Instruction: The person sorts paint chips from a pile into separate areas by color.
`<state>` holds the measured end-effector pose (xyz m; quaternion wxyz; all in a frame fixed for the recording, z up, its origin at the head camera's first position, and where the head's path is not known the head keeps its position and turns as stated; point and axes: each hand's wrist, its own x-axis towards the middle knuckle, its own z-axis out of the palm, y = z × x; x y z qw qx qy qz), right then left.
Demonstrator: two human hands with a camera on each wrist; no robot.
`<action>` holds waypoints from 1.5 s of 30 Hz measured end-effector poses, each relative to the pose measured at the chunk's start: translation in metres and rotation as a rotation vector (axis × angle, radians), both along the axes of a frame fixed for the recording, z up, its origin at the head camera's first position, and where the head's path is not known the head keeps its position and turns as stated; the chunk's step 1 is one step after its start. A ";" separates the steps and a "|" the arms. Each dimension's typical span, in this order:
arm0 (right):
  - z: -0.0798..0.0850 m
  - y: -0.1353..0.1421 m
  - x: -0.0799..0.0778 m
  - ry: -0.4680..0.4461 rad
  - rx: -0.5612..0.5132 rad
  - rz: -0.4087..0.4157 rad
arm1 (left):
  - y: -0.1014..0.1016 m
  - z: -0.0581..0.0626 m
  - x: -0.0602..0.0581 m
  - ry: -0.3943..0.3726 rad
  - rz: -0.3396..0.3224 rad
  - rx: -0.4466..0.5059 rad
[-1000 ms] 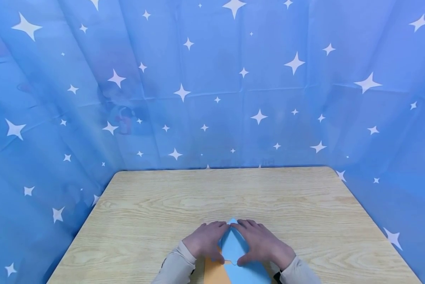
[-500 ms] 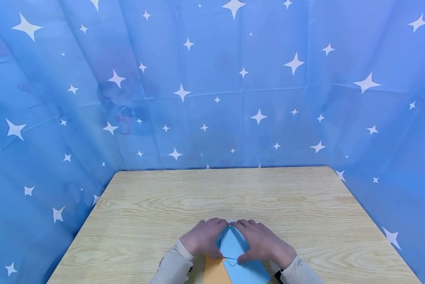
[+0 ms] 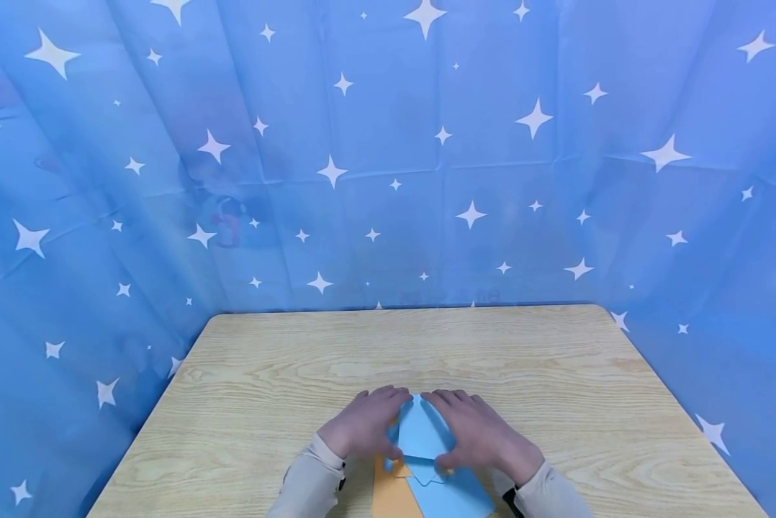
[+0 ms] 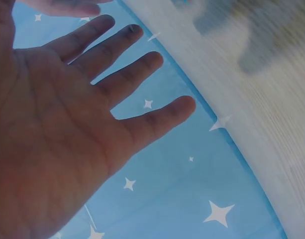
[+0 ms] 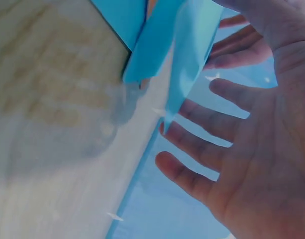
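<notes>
A folded blue paper piece (image 3: 422, 432) stands between my two hands in the head view, above a flat layer of blue paper (image 3: 454, 496) and orange paper (image 3: 394, 498). My left hand (image 3: 365, 424) is at its left side, thumb near the lower edge; the left wrist view shows its fingers (image 4: 130, 79) straight and spread. At the right side is my right hand (image 3: 481, 435), with fingers extended. In the right wrist view, a tapering blue flap (image 5: 189, 59) reaches that hand's fingertips. My left thumb is outside the left wrist view.
The papers lie on a pale wood-grain table (image 3: 265, 381) near its front edge. Behind and beside the table hangs a blue cloth (image 3: 388, 129) with white stars. Hand shadows (image 4: 256, 40) fall on the tabletop in the left wrist view.
Both hands have moved slightly forward, and the left a little outward. The lower edge of the upper blue paper has risen, showing more of the layers and orange bits beneath.
</notes>
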<state>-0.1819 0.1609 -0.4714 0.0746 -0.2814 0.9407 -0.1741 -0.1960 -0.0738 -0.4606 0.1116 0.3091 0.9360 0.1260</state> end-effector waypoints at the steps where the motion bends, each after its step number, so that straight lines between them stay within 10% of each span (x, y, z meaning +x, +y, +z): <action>1: 0.001 0.000 -0.001 0.010 0.001 0.003 | -0.001 0.000 -0.001 -0.001 0.002 0.004; 21: 0.030 0.002 -0.013 0.161 -0.151 0.029 | -0.022 0.028 -0.017 0.027 0.006 0.193; 45: 0.037 -0.035 -0.025 0.078 -0.202 0.032 | -0.055 0.033 -0.020 -0.003 0.059 0.206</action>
